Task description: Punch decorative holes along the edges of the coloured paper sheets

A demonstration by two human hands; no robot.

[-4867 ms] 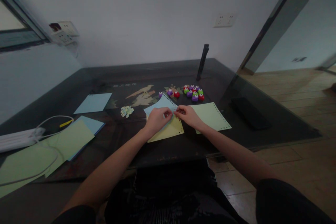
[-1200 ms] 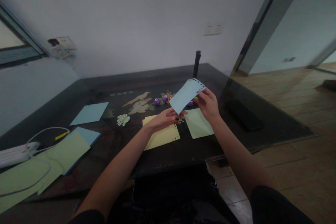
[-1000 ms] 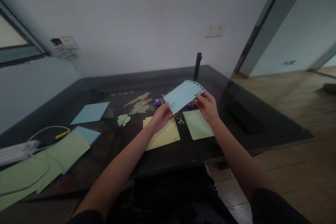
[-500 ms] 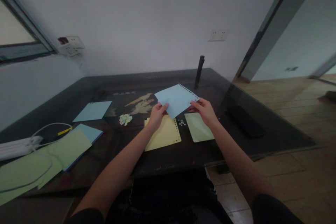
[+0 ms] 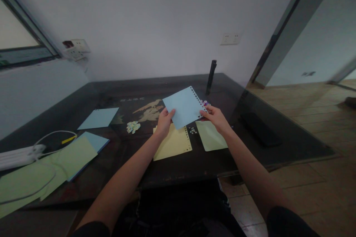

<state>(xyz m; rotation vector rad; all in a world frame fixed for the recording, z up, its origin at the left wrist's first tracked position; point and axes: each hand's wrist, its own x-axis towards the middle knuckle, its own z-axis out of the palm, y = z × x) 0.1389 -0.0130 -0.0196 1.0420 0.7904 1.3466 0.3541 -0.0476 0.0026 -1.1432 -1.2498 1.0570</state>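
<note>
A light blue sheet of paper (image 5: pixel 182 106), with a row of punched holes along its right edge, is held up above the table. My left hand (image 5: pixel 165 121) pinches its lower left side, thumb on top. At the lower right corner, my right hand (image 5: pixel 213 115) is closed on the same sheet, near the holes. Beneath lies a yellow sheet (image 5: pixel 172 143), also punched along its right edge. A pale green sheet (image 5: pixel 213 136) rests under my right wrist. Small paper bits (image 5: pixel 192 130) lie between these two. Partly hidden behind the blue sheet is a small purple and white object (image 5: pixel 205 102).
A pile of paper cut-outs (image 5: pixel 133 127) and another blue sheet (image 5: pixel 98 118) lie to the left. Green sheets (image 5: pixel 69 157) and a white power strip (image 5: pixel 20 156) with its cable are nearer the left edge. A black upright stick (image 5: pixel 211 77) and a black flat case (image 5: pixel 260 129) are right.
The blue sheet has tilted to face me more, its punched edge turning steeper. The purple and white object behind it now shows more. Both hands keep their hold.
</note>
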